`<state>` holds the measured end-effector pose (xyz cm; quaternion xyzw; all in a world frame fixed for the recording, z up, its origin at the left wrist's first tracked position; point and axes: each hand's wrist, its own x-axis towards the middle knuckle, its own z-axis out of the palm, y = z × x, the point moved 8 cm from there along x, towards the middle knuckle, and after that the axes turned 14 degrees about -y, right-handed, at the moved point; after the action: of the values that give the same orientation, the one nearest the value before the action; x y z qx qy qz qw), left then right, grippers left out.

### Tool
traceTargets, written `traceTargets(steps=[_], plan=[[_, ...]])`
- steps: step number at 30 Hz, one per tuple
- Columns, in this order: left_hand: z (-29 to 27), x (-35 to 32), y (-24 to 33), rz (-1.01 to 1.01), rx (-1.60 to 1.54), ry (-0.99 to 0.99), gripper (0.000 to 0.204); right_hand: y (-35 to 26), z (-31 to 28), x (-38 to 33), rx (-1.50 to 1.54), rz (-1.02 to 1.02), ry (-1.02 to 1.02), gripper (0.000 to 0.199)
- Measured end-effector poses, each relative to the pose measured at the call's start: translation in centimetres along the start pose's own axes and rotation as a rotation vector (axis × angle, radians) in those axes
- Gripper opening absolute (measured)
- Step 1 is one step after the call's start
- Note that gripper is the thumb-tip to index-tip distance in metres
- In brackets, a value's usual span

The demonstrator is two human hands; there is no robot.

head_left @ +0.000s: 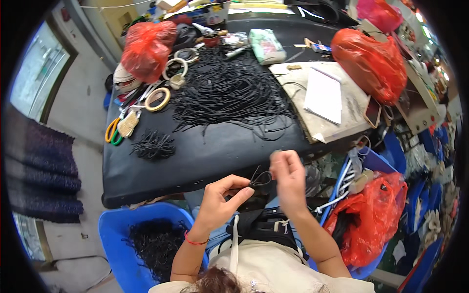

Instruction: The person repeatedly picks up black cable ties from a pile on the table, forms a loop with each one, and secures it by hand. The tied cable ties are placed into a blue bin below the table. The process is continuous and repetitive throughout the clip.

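Just beyond my lap, my left hand pinches a thin black cord between thumb and fingertips. The cord makes a small loop, and a loose end sticks up. Close by on the right is my right hand, raised, fingers curled together and slightly blurred. What its fingertips hold, if anything, is hidden. A wide heap of black cords covers the middle of the black table. Left of it lies a smaller bunch of short black cords.
Tape rolls and scissors lie at the table's left. A pale board carries a white paper pad and a phone. Blue bins flank me; the left contains black cords, the right a red bag.
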<state>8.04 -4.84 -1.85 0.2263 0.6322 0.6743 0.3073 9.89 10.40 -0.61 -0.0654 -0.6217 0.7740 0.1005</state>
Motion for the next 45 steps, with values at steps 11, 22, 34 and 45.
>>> traceTargets(steps=[11, 22, 34, 45], plan=[[-0.3, -0.4, 0.3, -0.019, 0.065, 0.086, 0.017, 1.7, 2.0, 0.0, -0.051, 0.202, -0.350, 0.027], [-0.7, -1.4, 1.0, 0.064, -0.116, 0.354, 0.015, 1.8, 3.2, 1.3, -0.053, 0.109, -0.334, 0.034], [-2.4, -1.1, 0.8, 0.049, 0.083, 0.319, 0.020, 2.7, 5.3, 2.1, -0.201, 0.086, -0.356, 0.025], [-2.9, -0.6, 0.4, 0.064, 0.207, 0.236, 0.013, 4.1, 4.7, 1.6, 0.002, 0.072, -0.222, 0.019]])
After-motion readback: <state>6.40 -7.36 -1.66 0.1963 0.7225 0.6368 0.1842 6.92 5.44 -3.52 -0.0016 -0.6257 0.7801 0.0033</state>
